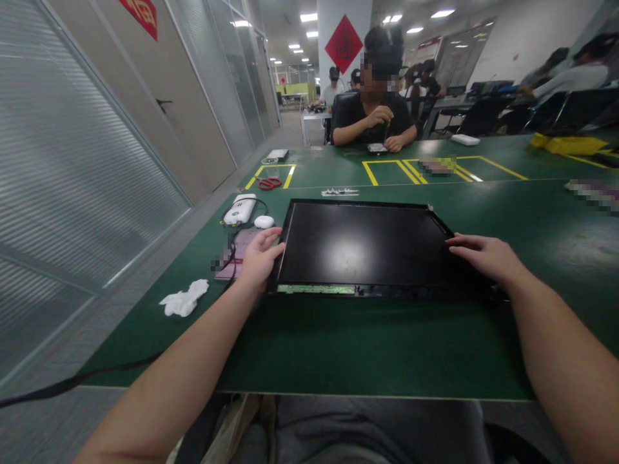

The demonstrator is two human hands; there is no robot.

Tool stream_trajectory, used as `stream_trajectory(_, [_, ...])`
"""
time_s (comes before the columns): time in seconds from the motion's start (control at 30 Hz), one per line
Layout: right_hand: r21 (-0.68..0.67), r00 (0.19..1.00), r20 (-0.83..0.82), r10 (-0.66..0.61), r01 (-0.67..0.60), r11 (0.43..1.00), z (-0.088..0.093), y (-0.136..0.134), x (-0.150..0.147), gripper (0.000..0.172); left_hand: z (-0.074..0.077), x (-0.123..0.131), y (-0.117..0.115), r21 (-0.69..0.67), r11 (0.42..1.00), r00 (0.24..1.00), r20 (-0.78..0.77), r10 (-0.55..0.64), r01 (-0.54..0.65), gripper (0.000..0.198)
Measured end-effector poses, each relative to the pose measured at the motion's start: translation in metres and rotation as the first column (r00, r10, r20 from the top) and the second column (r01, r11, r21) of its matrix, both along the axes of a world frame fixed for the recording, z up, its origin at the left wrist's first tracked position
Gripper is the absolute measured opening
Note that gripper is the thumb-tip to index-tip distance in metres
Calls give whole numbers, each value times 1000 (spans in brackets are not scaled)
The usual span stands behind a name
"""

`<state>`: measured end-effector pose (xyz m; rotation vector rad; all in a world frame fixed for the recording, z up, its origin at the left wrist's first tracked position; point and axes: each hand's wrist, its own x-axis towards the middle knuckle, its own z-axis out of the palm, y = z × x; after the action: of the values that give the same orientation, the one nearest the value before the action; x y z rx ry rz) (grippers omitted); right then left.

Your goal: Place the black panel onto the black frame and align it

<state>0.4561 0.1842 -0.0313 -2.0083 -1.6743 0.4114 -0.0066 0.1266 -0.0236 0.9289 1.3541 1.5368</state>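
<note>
A black LCD screen panel [367, 248] lies in front of me on the green table, with a green strip [316, 289] exposed along its near edge. The panel's left side is gripped by my left hand [262, 256], thumb over the frame and fingers at its outer edge. My right hand [483, 256] holds the opposite side, its thumb and fingertips at the frame; the undersides of the fingers are hidden. Just beyond my left hand are a white earbud case [264, 222] and a pinkish booklet [239, 254] with a black cable across it.
Crumpled tissue [185, 298], a white power bank [240, 209] and red-handled scissors [269, 183] lie at the left. Small metal strips [340, 192] sit behind the panel. Across the green table [377, 354], a person [374, 96] works on a small device. A yellow bag [565, 144] is far right.
</note>
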Motion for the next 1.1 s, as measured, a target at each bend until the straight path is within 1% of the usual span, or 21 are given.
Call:
stream_trajectory(0.17, [2,1000,7,11,-11,1000,-1,0,1,30,1,2,4,-30,997,983,166,79,-75,37])
stream_trajectory(0.27, [-5,1000,7,7,-7,1000,-1,0,0,30,3,5,4,-72,995,960,264,89,-72,38])
stream_trajectory(0.33, [-9,1000,6,1,-1,1000,0,0,0,30,4,6,4,-109,992,950,297,98,-68,40])
stream_trajectory(0.43, [5,1000,16,0,0,1000,1,-1,0,28,7,8,3,-171,983,947,301,109,-58,48])
stream_trajectory(0.53, [-1,999,33,5,-5,1000,1,0,0,29,9,9,1,-206,977,947,300,111,-49,57])
stream_trajectory(0.67, [-9,999,47,15,-14,1000,-1,1,2,32,12,12,-2,-222,974,947,302,110,-43,63])
stream_trajectory(0.83, [-19,999,42,17,-16,1000,-3,2,2,34,11,11,-2,-225,974,950,298,87,-18,69])
stream_trajectory(0.93, [-20,999,43,10,-9,1000,-1,1,2,33,10,11,-2,-200,980,947,317,47,18,64])
stream_trajectory(1.0, [-19,999,44,7,-6,1000,0,0,1,32,11,11,-2,-166,985,945,326,5,52,57])
stream_trajectory(1.1, [-25,999,44,4,-3,1000,1,0,1,32,12,12,-3,-132,986,952,300,-55,98,44])
